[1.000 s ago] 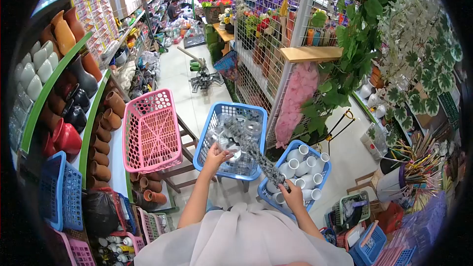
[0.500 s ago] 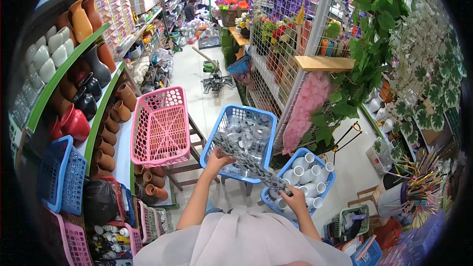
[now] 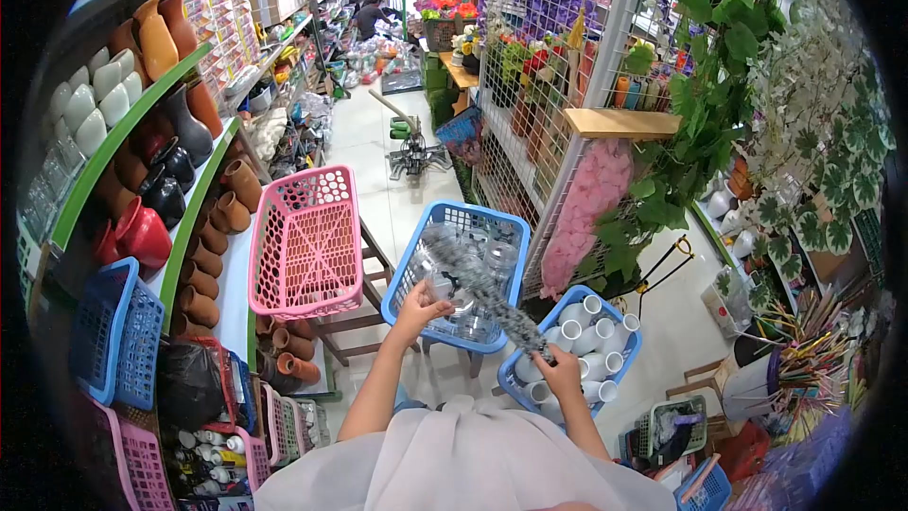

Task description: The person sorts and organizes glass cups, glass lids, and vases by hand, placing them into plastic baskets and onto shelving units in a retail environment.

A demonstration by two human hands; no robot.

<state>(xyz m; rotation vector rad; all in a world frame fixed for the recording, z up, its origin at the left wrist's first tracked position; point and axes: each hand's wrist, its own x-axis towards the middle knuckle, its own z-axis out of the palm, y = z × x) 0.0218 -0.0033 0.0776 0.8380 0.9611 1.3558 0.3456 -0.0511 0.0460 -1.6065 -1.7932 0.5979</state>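
Note:
A grey mottled cloth (image 3: 492,293), blurred at its far end, stretches over the blue basket (image 3: 388,298) of clear glass containers. My right hand (image 3: 563,372) grips its near end, beside the second blue basket (image 3: 505,380) of white vases (image 3: 593,333). My left hand (image 3: 419,309) is at the near left rim of the glass basket, fingers apart, with the cloth just beyond it and nothing in its grasp.
An empty pink basket (image 3: 307,255) stands on a stool at the left. Shelves of clay pots (image 3: 199,306) line the left side. A wire mesh rack (image 3: 530,123) with flowers rises at the right. Far down the aisle a person (image 3: 371,16) is low by the goods.
My left hand has let go of the cloth, whose far end has swung up and forward. My right hand still holds the near end, slightly higher. The distant person has shifted.

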